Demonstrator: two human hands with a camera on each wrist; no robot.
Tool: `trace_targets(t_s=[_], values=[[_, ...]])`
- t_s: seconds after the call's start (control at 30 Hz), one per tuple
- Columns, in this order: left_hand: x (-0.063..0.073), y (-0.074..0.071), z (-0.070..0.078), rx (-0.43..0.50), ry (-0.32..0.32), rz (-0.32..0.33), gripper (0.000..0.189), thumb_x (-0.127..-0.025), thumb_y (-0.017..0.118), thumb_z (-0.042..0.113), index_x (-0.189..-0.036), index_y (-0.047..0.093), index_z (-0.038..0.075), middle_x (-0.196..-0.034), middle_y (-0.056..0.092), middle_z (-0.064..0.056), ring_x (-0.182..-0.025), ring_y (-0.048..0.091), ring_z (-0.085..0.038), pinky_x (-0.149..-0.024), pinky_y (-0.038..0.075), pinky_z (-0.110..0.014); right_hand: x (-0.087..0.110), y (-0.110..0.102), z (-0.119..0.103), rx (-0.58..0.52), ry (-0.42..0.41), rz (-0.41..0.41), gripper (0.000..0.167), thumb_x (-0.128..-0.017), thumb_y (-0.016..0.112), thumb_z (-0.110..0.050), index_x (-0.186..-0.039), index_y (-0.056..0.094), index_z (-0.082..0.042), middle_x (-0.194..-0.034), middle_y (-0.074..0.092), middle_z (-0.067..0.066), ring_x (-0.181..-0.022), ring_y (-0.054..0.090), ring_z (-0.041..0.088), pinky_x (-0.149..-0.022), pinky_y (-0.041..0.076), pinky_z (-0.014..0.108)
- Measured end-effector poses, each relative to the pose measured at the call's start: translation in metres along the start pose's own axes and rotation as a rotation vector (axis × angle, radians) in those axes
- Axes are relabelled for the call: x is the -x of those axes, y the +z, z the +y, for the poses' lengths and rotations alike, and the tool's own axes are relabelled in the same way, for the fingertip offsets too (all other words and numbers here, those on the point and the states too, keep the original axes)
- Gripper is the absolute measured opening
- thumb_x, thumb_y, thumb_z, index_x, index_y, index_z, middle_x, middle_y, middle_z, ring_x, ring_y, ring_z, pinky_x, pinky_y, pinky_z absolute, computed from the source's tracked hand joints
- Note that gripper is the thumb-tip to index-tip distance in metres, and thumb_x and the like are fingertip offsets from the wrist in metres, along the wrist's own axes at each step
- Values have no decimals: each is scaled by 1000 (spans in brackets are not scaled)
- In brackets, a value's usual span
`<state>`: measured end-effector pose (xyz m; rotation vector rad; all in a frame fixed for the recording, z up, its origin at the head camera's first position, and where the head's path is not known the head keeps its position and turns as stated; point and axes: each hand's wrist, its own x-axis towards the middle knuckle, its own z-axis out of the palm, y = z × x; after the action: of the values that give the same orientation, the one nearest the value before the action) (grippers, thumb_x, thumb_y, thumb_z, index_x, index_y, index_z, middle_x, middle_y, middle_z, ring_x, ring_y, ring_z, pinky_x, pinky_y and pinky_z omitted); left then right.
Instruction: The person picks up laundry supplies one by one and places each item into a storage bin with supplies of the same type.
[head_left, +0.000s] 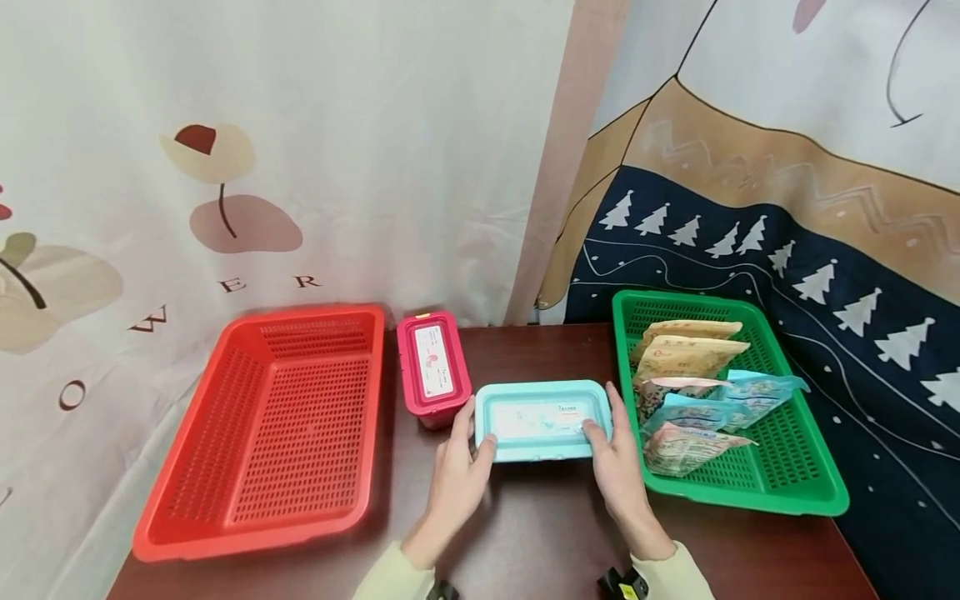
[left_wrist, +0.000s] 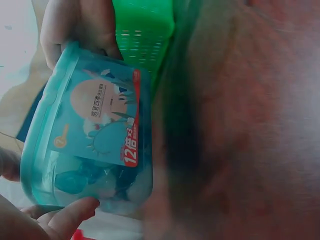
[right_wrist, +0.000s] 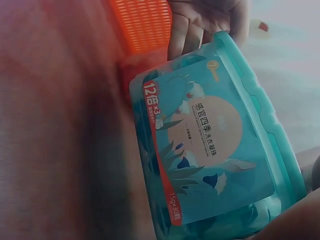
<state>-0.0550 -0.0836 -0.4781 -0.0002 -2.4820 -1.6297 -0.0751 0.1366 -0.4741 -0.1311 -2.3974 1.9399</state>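
Observation:
Both hands hold a light-blue box of laundry capsules (head_left: pixel 543 421) level above the table, one at each short end. My left hand (head_left: pixel 456 475) grips its left end, thumb on the lid's edge. At the right end, my right hand (head_left: pixel 621 471) grips it the same way, with the thumb over the lid. A printed front label shows in both wrist views, on the clear-walled tub (left_wrist: pixel 100 125) with its pale lid shut. Dark capsules show through the wall. Just behind my left hand stands a magenta lidded box (head_left: pixel 433 362) with a white label.
A red plastic basket (head_left: pixel 300 417) with nothing in it sits on the left. To the right, a green basket (head_left: pixel 795 450) holds several upright pouches (head_left: pixel 686 358), tan, blue and pink. A printed curtain (head_left: pixel 420 150) hangs behind the brown table (head_left: pixel 540 533).

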Motion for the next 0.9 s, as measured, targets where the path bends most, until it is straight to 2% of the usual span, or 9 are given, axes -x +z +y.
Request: trace_targets(t_s=[0.1,0.27,0.4,0.5,0.57,0.67,0.9], values=[[-1,-4,9,-4,21,28,60,-98,66,8,-154,45,3,-135,67,-16,-109,68,-20,-90,57,-42,-1,0,-8,-28,-34,3,65,-109,47,-9,-167,19,-17,-171,17,7,-156,15,24,-123,17,50],[-3,-10,22,-32,42,47,61,-97,68,9,-154,46,4,-135,67,-15,-105,70,-20,-87,59,-41,-2,-1,-16,-71,-45,-10,62,-109,45,-8,-166,23,-20,-170,21,6,-153,21,21,-121,23,46],[-6,-16,30,-54,63,56,61,-96,69,9,-153,47,4,-135,67,-17,-104,71,-21,-85,59,-42,-1,0,-20,-88,-44,-11,62,-110,46,-10,-166,22,-22,-170,21,6,-154,21,22,-121,22,48],[-9,-20,34,-75,66,68,61,-95,69,10,-152,49,4,-134,67,-16,-94,70,-16,-82,57,-39,1,0,-25,-72,-53,-20,63,-110,46,-11,-166,21,-22,-171,19,6,-155,19,24,-122,21,51],[-12,-23,35,-104,61,80,60,-95,69,12,-151,51,4,-130,70,-15,-77,65,-12,-76,53,-36,2,2,-28,-55,-58,-31,62,-110,45,-13,-167,20,-23,-171,18,4,-155,18,25,-123,19,52],[-16,-29,39,-138,50,91,59,-94,69,15,-150,53,6,-126,72,-13,-59,50,-10,-68,45,-35,3,3,-34,-39,-50,-49,62,-111,42,-14,-167,18,-24,-172,15,2,-155,17,24,-124,18,52],[-19,-44,52,-124,-5,67,62,-96,71,18,-154,49,9,-129,71,-14,-52,48,-11,-55,41,-29,3,7,-50,-60,-36,-53,63,-110,40,-13,-167,18,-28,-171,15,-4,-153,19,21,-123,19,50]])
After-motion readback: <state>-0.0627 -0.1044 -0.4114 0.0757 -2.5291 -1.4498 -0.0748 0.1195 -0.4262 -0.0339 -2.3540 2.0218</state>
